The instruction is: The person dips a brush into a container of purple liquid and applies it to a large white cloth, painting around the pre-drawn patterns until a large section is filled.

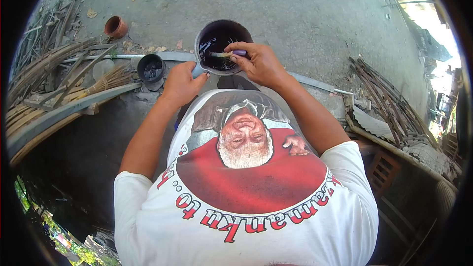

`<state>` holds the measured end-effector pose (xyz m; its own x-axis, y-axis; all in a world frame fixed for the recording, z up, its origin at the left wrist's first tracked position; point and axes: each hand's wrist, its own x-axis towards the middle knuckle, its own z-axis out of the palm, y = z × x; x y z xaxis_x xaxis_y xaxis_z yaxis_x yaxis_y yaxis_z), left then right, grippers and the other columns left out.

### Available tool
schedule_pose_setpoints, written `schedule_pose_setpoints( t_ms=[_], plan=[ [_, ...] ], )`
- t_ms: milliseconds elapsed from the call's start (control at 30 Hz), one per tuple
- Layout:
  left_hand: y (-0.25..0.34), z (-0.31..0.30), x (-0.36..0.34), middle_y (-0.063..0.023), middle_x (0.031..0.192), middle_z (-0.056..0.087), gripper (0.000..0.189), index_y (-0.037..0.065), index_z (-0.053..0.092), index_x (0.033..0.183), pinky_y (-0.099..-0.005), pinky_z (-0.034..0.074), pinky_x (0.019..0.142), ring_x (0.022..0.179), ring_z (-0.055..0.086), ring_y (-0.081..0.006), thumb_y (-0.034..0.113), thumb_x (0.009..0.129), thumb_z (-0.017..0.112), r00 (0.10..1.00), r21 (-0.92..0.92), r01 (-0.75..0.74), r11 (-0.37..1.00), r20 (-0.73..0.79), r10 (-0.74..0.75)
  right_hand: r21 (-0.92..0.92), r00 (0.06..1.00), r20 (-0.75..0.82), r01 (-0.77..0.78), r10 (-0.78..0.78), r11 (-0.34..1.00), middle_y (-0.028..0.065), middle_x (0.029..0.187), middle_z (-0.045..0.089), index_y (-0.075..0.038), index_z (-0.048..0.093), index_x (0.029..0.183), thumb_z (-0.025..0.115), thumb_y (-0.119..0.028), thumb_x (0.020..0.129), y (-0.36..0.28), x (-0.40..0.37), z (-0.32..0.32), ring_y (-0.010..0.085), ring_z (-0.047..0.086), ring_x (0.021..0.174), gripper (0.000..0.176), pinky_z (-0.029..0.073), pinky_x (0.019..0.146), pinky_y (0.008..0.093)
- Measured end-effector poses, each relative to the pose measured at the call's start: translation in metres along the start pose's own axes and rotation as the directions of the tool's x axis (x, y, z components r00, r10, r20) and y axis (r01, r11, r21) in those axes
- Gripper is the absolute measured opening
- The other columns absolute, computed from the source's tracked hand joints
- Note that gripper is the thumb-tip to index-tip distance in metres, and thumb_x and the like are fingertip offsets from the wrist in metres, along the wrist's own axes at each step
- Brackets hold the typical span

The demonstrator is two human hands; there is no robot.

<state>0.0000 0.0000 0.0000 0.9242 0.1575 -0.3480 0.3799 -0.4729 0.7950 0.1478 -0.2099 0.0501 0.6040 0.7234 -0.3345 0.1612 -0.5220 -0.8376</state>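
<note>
Left hand (181, 84) grips pot (217, 33); right hand (259, 64) seemingly pinches brush (222, 54).

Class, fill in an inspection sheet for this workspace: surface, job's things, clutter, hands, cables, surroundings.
Surface: grey concrete ground, a few dry leaves.
Job's things: cup of dark liquid; brush dipped in it.
Clutter: small dark tub, clay pot, broom, bamboo strips.
Hands: left hand grips the cup's handle; right hand holds the brush.
Cables: nothing seen.
Surroundings: stack of sticks at right; outdoors, sunlit.
</note>
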Motion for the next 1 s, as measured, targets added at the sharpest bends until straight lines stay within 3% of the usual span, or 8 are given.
schedule_pose_setpoints(
  t_ms=[67, 100, 233, 300, 400, 533, 600, 1000],
  plan=[
    [-0.002, -0.015, 0.010, -0.0198, 0.071, 0.065, 0.033, -0.004, 0.065, 0.088, -0.0411, 0.046, 0.061, 0.063, 0.060, -0.0218, 0.027, 0.084, 0.076, 0.997, 0.021, 0.065, 0.998, 0.030, -0.066, -0.181, 0.973, -0.112, 0.179, -0.201, 0.967, 0.0189, 0.105, 0.074, -0.004, 0.070, 0.116, 0.071, -0.011, 0.092, -0.004, 0.022, -0.003, 0.0288, 0.074, 0.091, 0.025, 0.056, 0.078, 0.0402],
    [0.010, -0.065, 0.095, -0.0198, 0.071, 0.065, 0.033, -0.004, 0.065, 0.088, -0.0411, 0.046, 0.061, 0.063, 0.060, -0.0218, 0.027, 0.084, 0.076, 0.997, 0.178, 0.026, 0.984, -0.074, -0.013, -0.133, 0.915, -0.193, 0.333, -0.354, 0.934, 0.0189, 0.105, 0.074, -0.004, 0.070, 0.116, 0.071, -0.011, 0.092, 0.003, 0.116, -0.040, 0.0288, 0.074, 0.091, 0.025, 0.056, 0.078, 0.0402],
    [0.028, -0.069, 0.168, -0.0218, 0.069, 0.063, 0.035, -0.005, 0.064, 0.083, -0.0435, 0.046, 0.060, 0.062, 0.060, -0.0281, 0.029, 0.083, 0.076, 0.985, 0.099, -0.036, 0.994, -0.165, 0.052, -0.370, 0.833, -0.289, 0.358, -0.472, 0.857, 0.0167, 0.090, 0.071, -0.006, 0.072, 0.103, 0.068, -0.016, 0.090, 0.000, 0.172, -0.113, 0.0381, 0.069, 0.083, 0.017, 0.054, 0.072, 0.0457],
    [0.046, -0.079, 0.199, -0.0247, 0.071, 0.064, 0.038, -0.005, 0.064, 0.082, -0.0465, 0.047, 0.061, 0.064, 0.065, -0.0359, 0.031, 0.083, 0.077, 0.982, 0.075, -0.053, 0.996, -0.179, 0.066, -0.385, 0.884, -0.160, 0.354, -0.440, 0.852, 0.0186, 0.091, 0.071, -0.005, 0.071, 0.107, 0.070, -0.012, 0.091, -0.007, 0.193, -0.139, 0.0375, 0.070, 0.083, 0.018, 0.055, 0.072, 0.0418],
    [0.078, -0.096, 0.239, -0.0217, 0.068, 0.064, 0.034, -0.004, 0.066, 0.082, -0.0446, 0.047, 0.060, 0.061, 0.063, -0.0297, 0.028, 0.084, 0.076, 0.979, 0.073, 0.048, 0.996, -0.199, -0.032, -0.289, 0.890, -0.110, 0.397, -0.442, 0.871, 0.0182, 0.093, 0.071, -0.006, 0.071, 0.110, 0.070, -0.009, 0.090, -0.011, 0.231, -0.168, 0.0370, 0.070, 0.085, 0.020, 0.055, 0.075, 0.0422],
    [0.068, -0.115, 0.302, -0.0178, 0.063, 0.062, 0.033, -0.003, 0.066, 0.081, -0.0429, 0.045, 0.056, 0.056, 0.059, -0.0264, 0.027, 0.083, 0.077, 0.943, 0.048, -0.092, 0.995, -0.316, 0.102, -0.257, 0.862, -0.099, 0.461, -0.497, 0.849, 0.0179, 0.101, 0.072, -0.006, 0.071, 0.115, 0.070, -0.006, 0.090, -0.012, 0.281, -0.206, 0.0356, 0.070, 0.091, 0.025, 0.056, 0.079, 0.0409],
    [0.077, -0.132, 0.338, -0.0160, 0.061, 0.061, 0.033, -0.003, 0.066, 0.080, -0.0426, 0.044, 0.054, 0.054, 0.058, -0.0242, 0.028, 0.083, 0.076, 0.970, 0.036, 0.041, 0.999, -0.242, -0.031, -0.239, 0.861, -0.133, 0.453, -0.491, 0.859, 0.0178, 0.104, 0.072, -0.007, 0.071, 0.116, 0.070, -0.006, 0.090, -0.005, 0.311, -0.225, 0.0355, 0.070, 0.093, 0.026, 0.056, 0.079, 0.0402],
    [0.139, -0.237, 0.638, -0.0187, 0.066, 0.064, 0.038, -0.003, 0.066, 0.079, -0.0455, 0.047, 0.058, 0.059, 0.063, -0.0294, 0.034, 0.084, 0.075, 0.992, 0.161, -0.107, 0.981, -0.051, 0.116, -0.120, 0.820, -0.446, 0.341, -0.358, 0.932, 0.0124, 0.094, 0.072, -0.006, 0.072, 0.118, 0.069, -0.002, 0.092, -0.014, 0.485, -0.409, 0.0182, 0.067, 0.079, 0.026, 0.054, 0.073, 0.0310]
  ],
)
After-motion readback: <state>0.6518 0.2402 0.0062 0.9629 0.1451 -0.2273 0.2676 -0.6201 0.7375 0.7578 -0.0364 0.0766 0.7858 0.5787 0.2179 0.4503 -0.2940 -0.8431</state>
